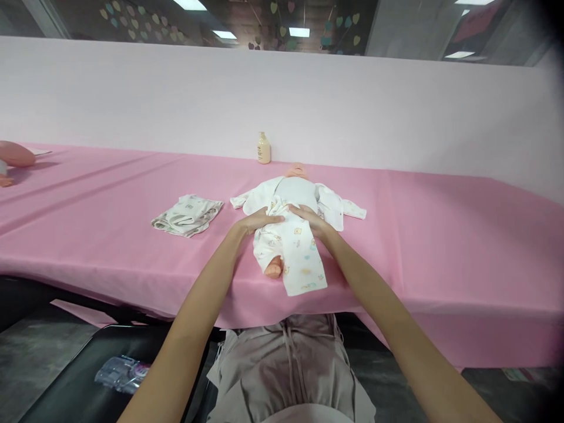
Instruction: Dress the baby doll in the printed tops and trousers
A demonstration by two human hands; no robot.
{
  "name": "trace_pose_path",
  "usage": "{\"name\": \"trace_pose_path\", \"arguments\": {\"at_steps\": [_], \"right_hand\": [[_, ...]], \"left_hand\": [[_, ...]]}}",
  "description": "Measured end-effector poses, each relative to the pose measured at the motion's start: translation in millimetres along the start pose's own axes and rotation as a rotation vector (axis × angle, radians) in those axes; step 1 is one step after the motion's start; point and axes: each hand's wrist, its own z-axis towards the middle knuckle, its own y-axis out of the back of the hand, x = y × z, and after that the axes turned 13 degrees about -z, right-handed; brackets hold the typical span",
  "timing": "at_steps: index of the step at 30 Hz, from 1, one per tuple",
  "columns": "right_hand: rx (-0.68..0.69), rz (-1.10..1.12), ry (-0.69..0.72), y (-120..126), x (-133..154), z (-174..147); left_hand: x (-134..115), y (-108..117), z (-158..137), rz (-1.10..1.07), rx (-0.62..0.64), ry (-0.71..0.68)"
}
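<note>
1. Take the doll's [294, 189] belly as the clock's centre, twelve towards the wall [264, 97]: it lies face up on the pink-covered desk [458, 252], head at twelve.
2. Left hand [259, 221], eight o'clock: half open, fingers bent over the waist of the printed trousers [304, 255]. I cannot tell whether it pinches fabric. A harder pull on this side could twist the waist askew.
3. Foot [273, 269], nearly seven o'clock: it pokes out of one trouser leg, near the desk's front edge. Tugging the trousers towards six could drag the doll to that edge.
4. The other trouser leg, half past five: spread flat, no foot showing at its end. A limb bunched higher up could snag, though the cloth hides it.
5. Right hand [311, 217], four o'clock: loosely open, fingers laid across the waist; its grip, too, is unclear. The shirt [331, 205] is spread open just beside it, so a loose panel could get caught under the waistband.
6. Around, from the left: another doll's limb [16, 154] far out between nine and ten; a clear plastic bottle [117, 373] on a black chair [57, 385] at eight; folded cloth [188, 215] at nine; a pump bottle [263, 150] at eleven. None blocks the hands; the shirt's spread panels crowd them most.
</note>
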Motion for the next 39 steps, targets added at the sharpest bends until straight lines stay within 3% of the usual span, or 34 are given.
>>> {"name": "trace_pose_path", "arguments": {"at_steps": [2, 5, 9, 15, 19, 25, 33, 39], "right_hand": [[0.041, -0.020, 0.026, 0.7, 1.1, -0.8], [0.234, -0.055, 0.111, 5.1, 4.8, -2.2], [0.392, -0.135, 0.114, 13.0, 10.1, -4.4], [0.341, -0.054, 0.071, 14.3, 4.7, -1.8], [0.307, 0.095, 0.088, 10.4, -3.7, 6.2], [0.102, 0.126, 0.083, 1.7, -2.1, 4.2], [0.333, -0.249, 0.121, 5.6, 10.2, -5.3], [0.210, 0.118, 0.151, 4.2, -7.5, 5.0]], "left_hand": [[-1.8, -2.8, -4.0, -0.022, 0.059, -0.008], [-0.8, -4.6, -5.7, -0.187, 0.095, 0.005], [5.7, 0.8, 1.9, -0.371, 0.103, 0.102], [17.0, 9.0, 16.4, -0.418, 0.146, 0.121], [16.7, 7.3, 17.5, -0.296, 0.143, 0.065], [11.3, 2.9, 12.0, -0.146, 0.097, -0.061], [20.3, 9.5, 17.3, -0.294, 0.112, 0.036], [18.8, 15.7, 16.2, -0.183, 0.166, 0.053]]}}
